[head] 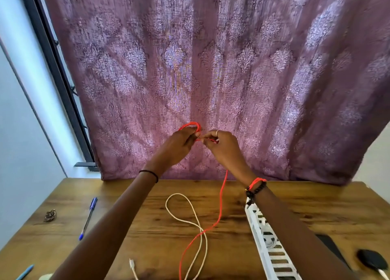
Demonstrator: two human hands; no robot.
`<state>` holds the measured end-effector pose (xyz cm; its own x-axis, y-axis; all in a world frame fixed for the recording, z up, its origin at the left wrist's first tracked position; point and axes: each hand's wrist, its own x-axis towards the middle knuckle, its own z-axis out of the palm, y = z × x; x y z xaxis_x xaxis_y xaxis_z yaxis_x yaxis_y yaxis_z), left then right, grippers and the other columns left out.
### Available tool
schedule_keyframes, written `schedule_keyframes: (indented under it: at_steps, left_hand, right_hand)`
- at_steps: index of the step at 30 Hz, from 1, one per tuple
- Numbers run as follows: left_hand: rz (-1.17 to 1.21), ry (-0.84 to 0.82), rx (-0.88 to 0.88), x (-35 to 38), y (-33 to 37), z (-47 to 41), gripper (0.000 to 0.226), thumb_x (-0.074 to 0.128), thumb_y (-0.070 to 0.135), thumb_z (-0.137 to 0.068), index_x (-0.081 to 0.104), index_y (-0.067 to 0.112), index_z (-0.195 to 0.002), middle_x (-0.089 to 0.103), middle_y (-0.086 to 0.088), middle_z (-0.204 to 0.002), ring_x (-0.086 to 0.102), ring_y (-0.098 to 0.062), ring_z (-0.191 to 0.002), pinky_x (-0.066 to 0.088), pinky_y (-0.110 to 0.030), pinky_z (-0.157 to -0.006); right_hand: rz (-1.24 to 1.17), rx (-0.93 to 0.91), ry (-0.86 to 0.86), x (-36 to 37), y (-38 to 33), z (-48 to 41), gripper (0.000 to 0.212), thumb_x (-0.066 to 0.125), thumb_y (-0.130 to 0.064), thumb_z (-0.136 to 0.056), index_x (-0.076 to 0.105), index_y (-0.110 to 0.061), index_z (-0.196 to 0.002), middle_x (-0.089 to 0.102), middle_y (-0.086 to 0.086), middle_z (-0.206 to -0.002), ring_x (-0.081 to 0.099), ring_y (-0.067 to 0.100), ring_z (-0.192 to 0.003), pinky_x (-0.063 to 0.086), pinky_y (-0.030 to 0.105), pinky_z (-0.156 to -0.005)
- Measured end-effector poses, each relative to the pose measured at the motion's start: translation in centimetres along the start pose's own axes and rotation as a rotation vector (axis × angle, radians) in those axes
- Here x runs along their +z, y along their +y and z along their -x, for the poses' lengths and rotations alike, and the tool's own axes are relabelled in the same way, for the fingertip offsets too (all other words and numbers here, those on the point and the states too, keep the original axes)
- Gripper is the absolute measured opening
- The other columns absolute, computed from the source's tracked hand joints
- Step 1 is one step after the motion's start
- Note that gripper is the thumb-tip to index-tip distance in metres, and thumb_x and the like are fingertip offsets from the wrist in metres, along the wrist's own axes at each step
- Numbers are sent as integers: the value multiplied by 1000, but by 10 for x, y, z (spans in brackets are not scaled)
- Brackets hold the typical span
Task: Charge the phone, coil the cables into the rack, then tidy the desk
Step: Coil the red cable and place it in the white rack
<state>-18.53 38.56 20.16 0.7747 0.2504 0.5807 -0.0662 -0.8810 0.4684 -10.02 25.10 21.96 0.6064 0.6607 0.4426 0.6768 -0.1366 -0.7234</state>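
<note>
Two cables: one red cable point(220, 197), one white cable point(177, 194). Two pens: blue pen point(88, 217) left of frame, second pen point(25, 272) at bottom left corner. One white slatted rack point(261, 250), lower right on the wooden counter point(137, 227).

Centre frame, raised before the purple curtain point(232, 58): left hand point(183, 139) grips a small red coil; right hand point(221, 144) pinches the strand beside it. The red tail hangs down and crosses the white loop on the counter.

A thin black band point(150, 173) circles the wrist behind the left hand point(181, 140). Behind the right hand point(221, 144), an orange cord bracelet point(256, 182) sits beside a black bead bracelet point(254, 192). One finger wears a silver ring point(217, 133).
</note>
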Motion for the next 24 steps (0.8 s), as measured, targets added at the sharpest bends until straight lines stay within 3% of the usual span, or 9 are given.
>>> schedule_keyframes:
  at_steps: [6,10,13,17,21,24]
  left_hand:
    - [464,-157,-275,-2,-5,4,30,40,24,-100,61,3,-102,46,6,-63,38,-7,-56,32,-20,-52]
    - [713,-230,-335,-8,-1,4,32,32,19,-102,61,5,-109,45,11,-58,37,-5,-50,30,-15,-47]
    - [839,-258,-369,-13,0,1,40,28,20,-102,56,-5,-117,41,14,-54,35,-4,-49,26,-15,-47]
    - [950,-259,-377,-20,1,-5,39,30,21,-102,59,-2,-112,37,11,-57,31,-4,-49,21,-17,-47]
    - [1121,-176,-409,-23,1,-13,36,33,24,-101,63,5,-101,38,9,-59,30,-2,-48,22,-15,-45]
    - [1345,-107,-453,-20,-1,-16,36,30,25,-101,60,5,-103,39,10,-58,33,-1,-45,24,-12,-41]
  right_hand:
    - [-79,-91,28,-2,6,-9,14,69,-13,-81,74,-8,-93,67,-5,-80,57,-9,-69,42,5,-68]
    - [-209,-99,21,-4,1,-12,17,67,-8,-82,72,-1,-97,58,-14,-71,55,-11,-52,38,4,-52]
    - [-323,-64,43,-3,-3,-17,18,68,-7,-81,72,1,-97,59,-16,-63,54,-9,-48,38,6,-47]
    - [-409,-16,62,3,-6,-28,16,69,-11,-82,73,-3,-94,62,-8,-68,45,2,-37,33,14,-35]
    - [-525,37,88,5,-7,-39,14,68,-13,-83,73,-7,-94,62,-8,-61,38,2,-37,30,16,-34]
    - [-630,132,122,6,-1,-45,15,66,-13,-85,71,-9,-98,59,5,-65,33,3,-37,27,15,-35]
